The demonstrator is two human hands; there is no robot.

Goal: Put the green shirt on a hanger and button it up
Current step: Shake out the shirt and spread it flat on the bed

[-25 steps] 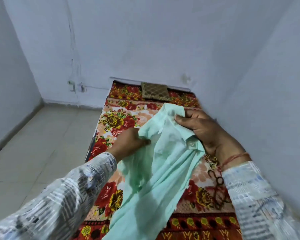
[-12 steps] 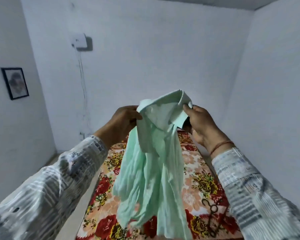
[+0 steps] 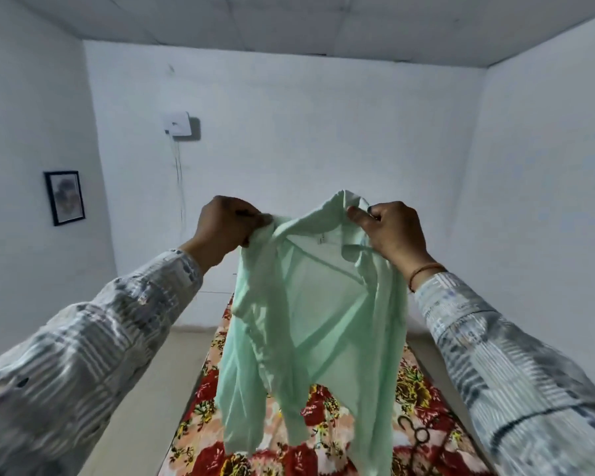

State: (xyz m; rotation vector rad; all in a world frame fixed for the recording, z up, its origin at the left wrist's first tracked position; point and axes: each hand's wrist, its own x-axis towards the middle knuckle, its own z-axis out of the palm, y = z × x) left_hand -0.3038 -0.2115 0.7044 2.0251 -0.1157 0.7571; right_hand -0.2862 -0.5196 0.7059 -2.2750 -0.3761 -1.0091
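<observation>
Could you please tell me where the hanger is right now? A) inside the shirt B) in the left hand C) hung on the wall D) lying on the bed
D: the hanger lies on the bed at lower right, while the left hand and right hand hold the shirt up.
</observation>
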